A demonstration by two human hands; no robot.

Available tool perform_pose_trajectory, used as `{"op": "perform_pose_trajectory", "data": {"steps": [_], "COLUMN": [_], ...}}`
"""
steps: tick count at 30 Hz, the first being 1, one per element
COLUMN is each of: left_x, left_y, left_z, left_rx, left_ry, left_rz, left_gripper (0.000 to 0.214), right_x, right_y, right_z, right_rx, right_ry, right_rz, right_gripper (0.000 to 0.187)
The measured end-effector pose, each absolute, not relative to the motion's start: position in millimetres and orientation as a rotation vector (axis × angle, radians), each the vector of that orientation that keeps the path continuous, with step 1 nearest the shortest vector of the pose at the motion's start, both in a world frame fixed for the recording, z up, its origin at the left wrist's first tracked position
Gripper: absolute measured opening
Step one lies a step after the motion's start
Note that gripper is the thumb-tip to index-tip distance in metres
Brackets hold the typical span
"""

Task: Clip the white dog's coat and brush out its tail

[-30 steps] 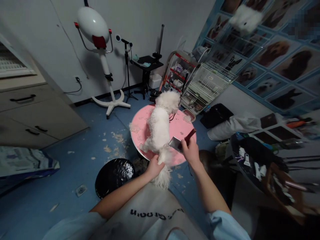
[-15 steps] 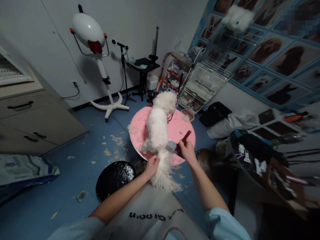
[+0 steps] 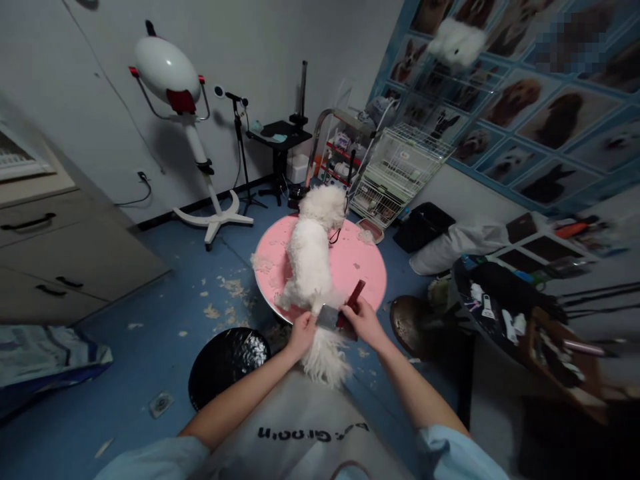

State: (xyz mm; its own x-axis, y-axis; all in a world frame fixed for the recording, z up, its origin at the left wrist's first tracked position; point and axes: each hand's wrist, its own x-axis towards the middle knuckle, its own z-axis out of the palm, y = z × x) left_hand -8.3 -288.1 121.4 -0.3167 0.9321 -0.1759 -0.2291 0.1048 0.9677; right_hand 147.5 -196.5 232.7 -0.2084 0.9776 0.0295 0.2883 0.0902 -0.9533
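A white curly-haired dog (image 3: 309, 257) stands on a round pink grooming table (image 3: 357, 267), its rear toward me. My left hand (image 3: 302, 333) is closed on the dog's long fluffy tail (image 3: 325, 360) near its base. In my right hand (image 3: 361, 321) is a slicker brush (image 3: 330, 317) with a dark red handle and a grey rectangular head. The brush head lies against the upper tail, close beside my left fingers. Loose tufts of fur lie on the table around the dog.
A black round stool (image 3: 227, 367) stands at the lower left, and a brown stool (image 3: 407, 323) at the right. Fur clumps litter the blue floor. A dark side table (image 3: 463, 287) carries tools. A white stand dryer (image 3: 167, 70), a trolley and wire cages (image 3: 400, 167) line the back.
My right hand has brought the brush down and left onto the tail, close to my left hand. The left hand keeps hold of the tail. The camera view has shifted slightly.
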Motion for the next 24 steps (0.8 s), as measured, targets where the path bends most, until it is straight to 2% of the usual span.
{"op": "perform_pose_trajectory", "data": {"steps": [2,5,9,13,18,22,24], "left_x": [-6.9,-4.8,-5.2,-7.8,-11.1,-11.1,-10.3], "left_y": [-286.4,-284.6,-284.4,-284.2,-286.0,-287.1,-287.1], "left_z": [122.2,124.2,126.6,126.4,120.2,120.4,122.9], "left_rx": [0.781,0.751,0.731,0.757,0.814,0.812,0.793], "left_ry": [1.358,1.300,1.290,1.350,1.380,1.383,1.355], "left_rz": [1.430,1.431,1.443,1.424,1.403,1.400,1.408], "left_gripper": [0.040,0.038,0.037,0.040,0.039,0.038,0.038], "right_x": [143.2,142.5,150.0,151.8,155.3,167.1,164.0], "right_y": [-201.2,-203.9,-201.1,-200.3,-189.3,-177.1,-180.5], "right_z": [226.1,222.2,225.7,225.9,220.0,223.3,221.5], "right_rx": [-1.326,-1.327,-1.329,-1.358,-1.395,-1.458,-1.408], "right_ry": [-1.603,-1.491,-1.575,-1.400,-1.505,-1.302,-1.380], "right_rz": [1.198,0.992,1.129,0.916,1.098,0.844,0.896], "right_gripper": [0.033,0.031,0.030,0.031,0.031,0.032,0.032]}}
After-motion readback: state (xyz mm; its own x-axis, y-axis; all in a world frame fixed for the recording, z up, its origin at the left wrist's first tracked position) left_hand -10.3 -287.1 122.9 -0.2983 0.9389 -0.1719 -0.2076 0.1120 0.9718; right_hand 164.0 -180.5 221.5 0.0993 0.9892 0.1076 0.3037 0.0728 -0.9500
